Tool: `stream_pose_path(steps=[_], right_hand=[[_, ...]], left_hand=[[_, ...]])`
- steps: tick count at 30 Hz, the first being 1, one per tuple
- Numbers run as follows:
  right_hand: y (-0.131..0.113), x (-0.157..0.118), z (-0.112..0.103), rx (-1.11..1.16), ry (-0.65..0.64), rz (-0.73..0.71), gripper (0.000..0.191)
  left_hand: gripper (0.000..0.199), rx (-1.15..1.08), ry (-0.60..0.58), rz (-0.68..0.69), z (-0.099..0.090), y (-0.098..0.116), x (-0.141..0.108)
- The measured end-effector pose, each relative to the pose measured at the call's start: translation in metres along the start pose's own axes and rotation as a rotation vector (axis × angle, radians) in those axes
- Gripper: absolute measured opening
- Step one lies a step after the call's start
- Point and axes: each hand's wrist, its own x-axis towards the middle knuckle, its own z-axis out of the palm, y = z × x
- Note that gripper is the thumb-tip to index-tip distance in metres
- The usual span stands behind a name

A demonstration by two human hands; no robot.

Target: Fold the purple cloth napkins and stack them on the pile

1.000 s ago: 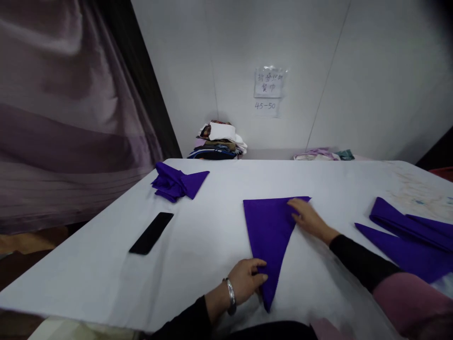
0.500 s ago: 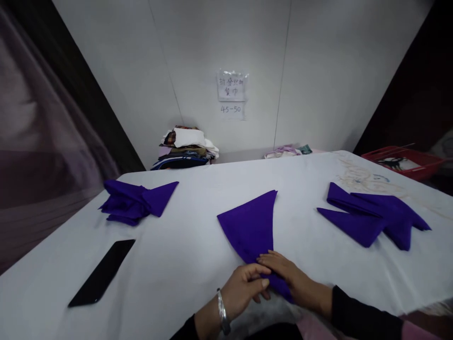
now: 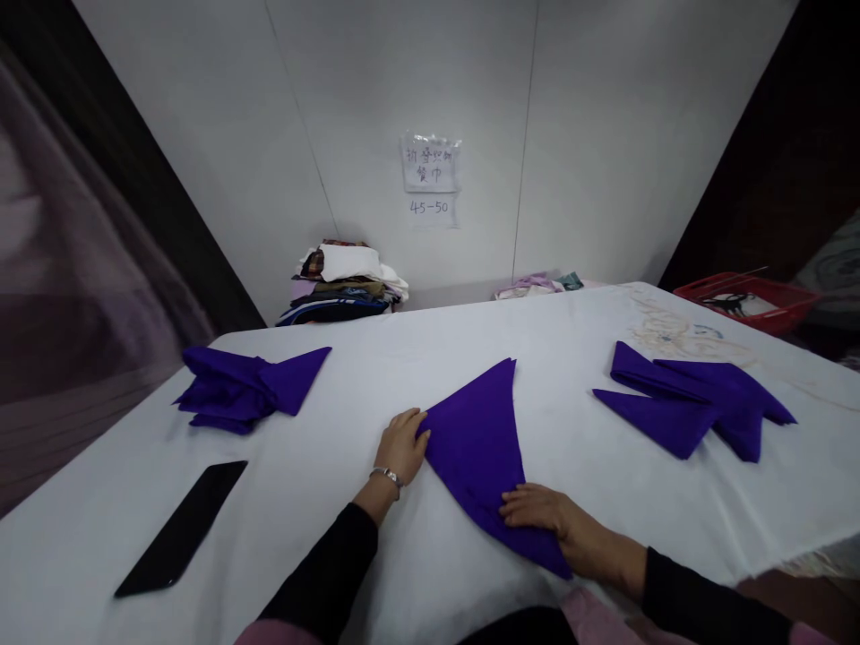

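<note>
A purple cloth napkin (image 3: 474, 434), folded into a long triangular shape, lies on the white-covered table in front of me. My left hand (image 3: 401, 448), with a silver bracelet at the wrist, is closed at the napkin's left corner, thumb and fingers pinching it. Across the lower right edge rests my right hand (image 3: 547, 515), its fingers stretched out flat on the cloth. A folded purple napkin (image 3: 248, 385) sits at the left, its layers bunched together. Another folded purple napkin (image 3: 695, 403) with several pointed ends lies at the right.
A black phone-like slab (image 3: 181, 528) lies at the left front of the white tablecloth (image 3: 322, 502). Stacked clothes (image 3: 349, 282) and a smaller cloth pile (image 3: 534, 285) stand by the wall. A red basket (image 3: 786, 313) is at the far right; a paper sign (image 3: 430, 166) hangs on the wall.
My left hand has moved away from beside my right hand, up and left to the napkin's left corner. My right hand stays on the lower part. The view has shifted slightly.
</note>
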Motion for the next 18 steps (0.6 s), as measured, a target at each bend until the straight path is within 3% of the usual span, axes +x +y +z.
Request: stream_pose_path(steps=[6,13,15,18], right_hand=[[-0.003,0.006,-0.001,-0.054,-0.056,-0.008,0.029],[0.009,0.017,-0.026,0.145,-0.068,-0.002,0.036],[0.013,0.017,-0.034,0.223,-0.031,0.108,0.038],[0.016,0.012,-0.043,0.347,0.045,0.422,0.031]], left_hand=[[0.019,0.068,-0.038,-0.109,0.009,-0.012,0.015],[0.009,0.053,-0.037,-0.264,-0.002,-0.032,-0.009],[0.008,0.045,-0.037,-0.284,-0.005,-0.033,-0.018],[0.008,0.037,-0.029,-0.291,-0.005,-0.032,-0.028]])
